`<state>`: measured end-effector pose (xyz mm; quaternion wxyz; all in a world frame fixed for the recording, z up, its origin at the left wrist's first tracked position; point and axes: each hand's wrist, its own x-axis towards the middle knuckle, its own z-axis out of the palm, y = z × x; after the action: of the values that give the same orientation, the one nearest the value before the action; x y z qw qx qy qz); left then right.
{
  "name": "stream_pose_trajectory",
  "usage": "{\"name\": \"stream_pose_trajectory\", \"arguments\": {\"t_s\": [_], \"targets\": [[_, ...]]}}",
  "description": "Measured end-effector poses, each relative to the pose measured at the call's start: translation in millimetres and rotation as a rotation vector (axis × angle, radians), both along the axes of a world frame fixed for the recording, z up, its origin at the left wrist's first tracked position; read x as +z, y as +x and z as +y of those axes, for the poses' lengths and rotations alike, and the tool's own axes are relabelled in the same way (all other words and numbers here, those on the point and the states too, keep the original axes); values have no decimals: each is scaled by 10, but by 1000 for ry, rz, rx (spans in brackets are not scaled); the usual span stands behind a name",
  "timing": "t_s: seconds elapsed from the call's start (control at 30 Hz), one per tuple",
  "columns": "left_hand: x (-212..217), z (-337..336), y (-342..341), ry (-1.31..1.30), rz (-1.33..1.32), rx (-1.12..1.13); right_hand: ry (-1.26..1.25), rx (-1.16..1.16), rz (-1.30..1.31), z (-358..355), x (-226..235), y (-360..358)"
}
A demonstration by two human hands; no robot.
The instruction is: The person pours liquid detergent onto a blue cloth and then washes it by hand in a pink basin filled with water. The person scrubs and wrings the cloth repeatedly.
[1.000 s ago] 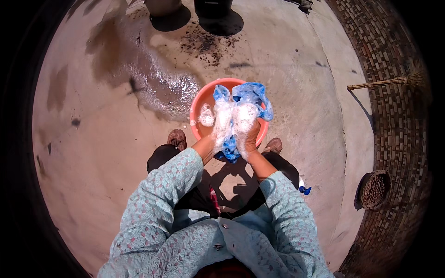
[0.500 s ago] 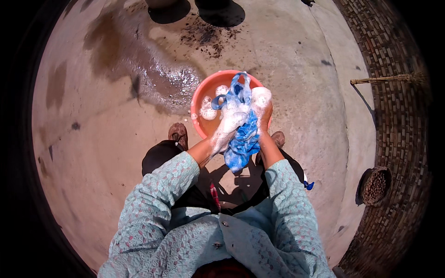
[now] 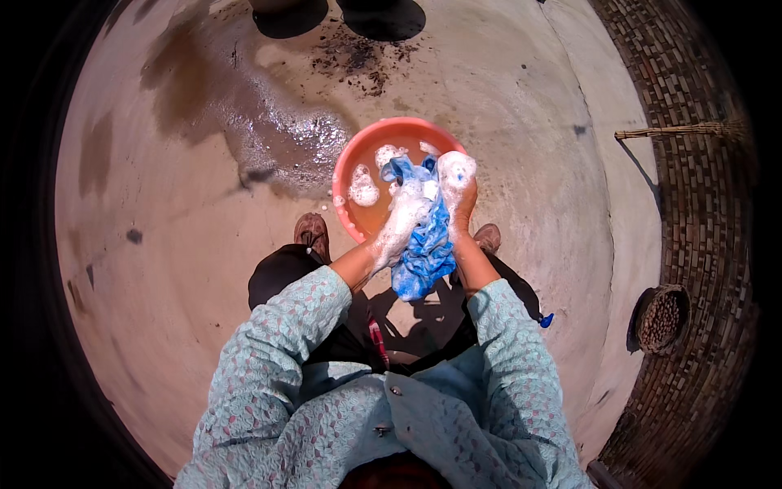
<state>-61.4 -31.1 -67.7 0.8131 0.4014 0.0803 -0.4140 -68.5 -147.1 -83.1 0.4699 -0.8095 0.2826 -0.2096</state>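
Note:
A soapy blue cloth [image 3: 423,257] hangs between my hands above an orange basin [image 3: 352,160] of sudsy water. My left hand [image 3: 405,218], coated in white foam, grips the cloth along its left side. My right hand [image 3: 456,183], also foamy, clutches the cloth's upper end over the basin's near rim. The cloth's lower part dangles toward my knees. Both my feet rest on the ground on either side of the basin.
The ground is pale concrete with a wet patch [image 3: 277,138] left of the basin. A brick strip runs along the right, with a broom [image 3: 676,130] and a round woven basket [image 3: 661,318]. A small blue object [image 3: 545,320] lies by my right knee.
The cloth has been lifted out of the basin and pulled toward me, stretched lengthwise. My left hand has slid down along it while my right hand stays at its top.

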Motion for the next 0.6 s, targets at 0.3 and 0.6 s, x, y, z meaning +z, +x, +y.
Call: {"name": "stream_pose_trajectory", "arguments": {"t_s": [0.3, 0.6], "targets": [[-42, 176, 256, -90, 58, 152, -446, 322, -197, 335, 104, -215], [711, 394, 462, -203, 102, 210, 1297, 33, -374, -431, 612, 113]]}}
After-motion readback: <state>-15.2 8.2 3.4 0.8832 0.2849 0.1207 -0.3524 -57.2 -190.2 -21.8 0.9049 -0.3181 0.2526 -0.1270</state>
